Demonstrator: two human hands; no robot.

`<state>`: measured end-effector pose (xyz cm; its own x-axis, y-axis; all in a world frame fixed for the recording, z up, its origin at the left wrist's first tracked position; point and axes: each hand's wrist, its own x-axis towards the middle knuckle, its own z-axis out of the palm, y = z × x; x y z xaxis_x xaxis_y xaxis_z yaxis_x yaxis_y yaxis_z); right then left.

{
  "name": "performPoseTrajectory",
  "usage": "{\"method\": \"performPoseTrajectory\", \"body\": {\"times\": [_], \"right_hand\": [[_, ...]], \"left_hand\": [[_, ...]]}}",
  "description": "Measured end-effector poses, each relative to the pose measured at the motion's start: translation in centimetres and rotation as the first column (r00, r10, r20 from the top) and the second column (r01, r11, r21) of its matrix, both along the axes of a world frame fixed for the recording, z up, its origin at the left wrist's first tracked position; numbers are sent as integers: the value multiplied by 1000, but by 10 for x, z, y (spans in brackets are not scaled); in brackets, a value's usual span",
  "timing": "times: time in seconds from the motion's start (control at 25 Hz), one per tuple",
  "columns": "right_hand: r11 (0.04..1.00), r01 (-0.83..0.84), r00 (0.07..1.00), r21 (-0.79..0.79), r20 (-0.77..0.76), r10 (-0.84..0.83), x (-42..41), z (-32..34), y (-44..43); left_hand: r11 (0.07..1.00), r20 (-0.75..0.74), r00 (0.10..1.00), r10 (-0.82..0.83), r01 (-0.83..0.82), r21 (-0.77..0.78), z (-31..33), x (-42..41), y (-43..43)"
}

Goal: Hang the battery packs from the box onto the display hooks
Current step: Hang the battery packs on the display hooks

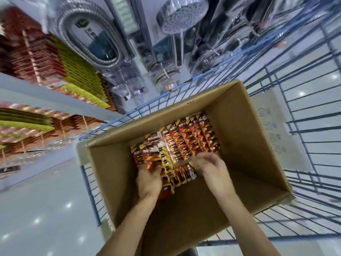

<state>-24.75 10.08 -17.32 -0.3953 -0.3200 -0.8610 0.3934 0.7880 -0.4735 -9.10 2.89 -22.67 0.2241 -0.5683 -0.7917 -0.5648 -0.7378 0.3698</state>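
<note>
One blue wire cart (304, 126) fills the view from 6 o'clock round to 2 o'clock, standing on a glossy pale floor (46, 209). At 9 to 10 o'clock, two levels of a shelf display (55, 100) carry hanging rows of red and yellow-green packs, too blurred to count. At 12 o'clock hang clear-packed bathroom goods: one coiled metal hose (88, 34) and one round shower head (181, 15) can be made out, the rest is blur.

One open cardboard box (249, 145) sits inside the cart at the centre. A single flat cardboard sheet (273, 130) lies in the cart beside it, at 3 o'clock.

The box holds the battery packs (184, 143), red and yellow cards lying in overlapping rows on its floor, toward its 12 o'clock end and its 9 o'clock wall. They are too many and too smeared to count. The 3 o'clock and 6 o'clock parts of the box floor are bare cardboard.

Two bare hands reach down into the box. The left hand (149, 180), at the 8 o'clock side of the packs, has its fingers curled over a bunch of them and grips it. The right hand (212, 169) is at their 5 o'clock edge, fingers bent downward. Whether it holds anything cannot be told.
</note>
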Motion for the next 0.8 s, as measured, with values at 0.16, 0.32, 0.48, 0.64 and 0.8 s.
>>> {"method": "performPoseTrajectory", "body": {"times": [0.16,0.32,0.48,0.64,0.8], "right_hand": [[946,-286,954,154,137,266,23,-77,-44],[872,-454,884,185,214,415,75,-154,-61],[798,-516,844,311,29,535,118,-218,-58],[872,-399,883,282,-137,449,124,-211,-50],[918,-386,918,95,-59,392,111,-194,-38]], "left_hand": [[998,-178,983,50,-41,52,88,42,-1],[997,-224,975,16,2,78,124,52,5],[999,-190,982,22,-14,42,121,68,8],[997,-164,984,67,-62,37,117,87,10],[992,-195,973,124,-121,25,129,89,10]]}}
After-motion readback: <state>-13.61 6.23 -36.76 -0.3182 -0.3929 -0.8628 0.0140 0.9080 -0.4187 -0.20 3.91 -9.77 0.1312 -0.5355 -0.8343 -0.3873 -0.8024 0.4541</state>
